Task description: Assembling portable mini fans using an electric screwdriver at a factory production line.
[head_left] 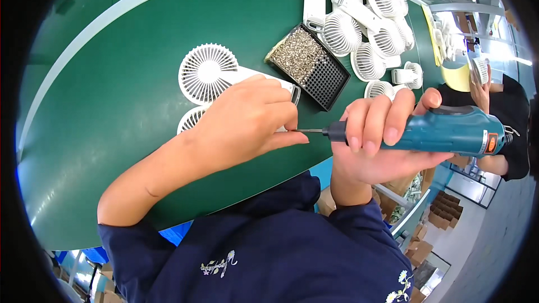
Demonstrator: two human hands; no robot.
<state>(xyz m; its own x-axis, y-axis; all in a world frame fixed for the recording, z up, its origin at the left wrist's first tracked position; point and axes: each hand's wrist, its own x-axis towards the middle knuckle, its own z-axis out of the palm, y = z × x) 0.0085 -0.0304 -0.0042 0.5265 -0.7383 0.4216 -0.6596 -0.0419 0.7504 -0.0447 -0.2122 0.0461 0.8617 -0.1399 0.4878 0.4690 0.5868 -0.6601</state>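
My right hand [382, 134] is wrapped round a teal electric screwdriver [443, 132], held level with its bit pointing left. The bit's tip [309, 131] reaches the thumb and forefinger of my left hand [247, 118]. Those fingers are closed round the handle end of a white handheld fan [192, 119], mostly hidden under the hand; whether a screw sits there I cannot tell. Just beyond lies a second white handheld fan [208, 73], its handle stretching right behind my knuckles. A black tray [328, 81] of small metal screws [297, 53] rests past the screwdriver's tip.
Several white fans [370, 28] are heaped at the far right of the green table [129, 39]. Beyond the table's right end, a person in black [511, 118] holds another fan [479, 70]. Cardboard boxes [418, 252] stand on the floor at the lower right.
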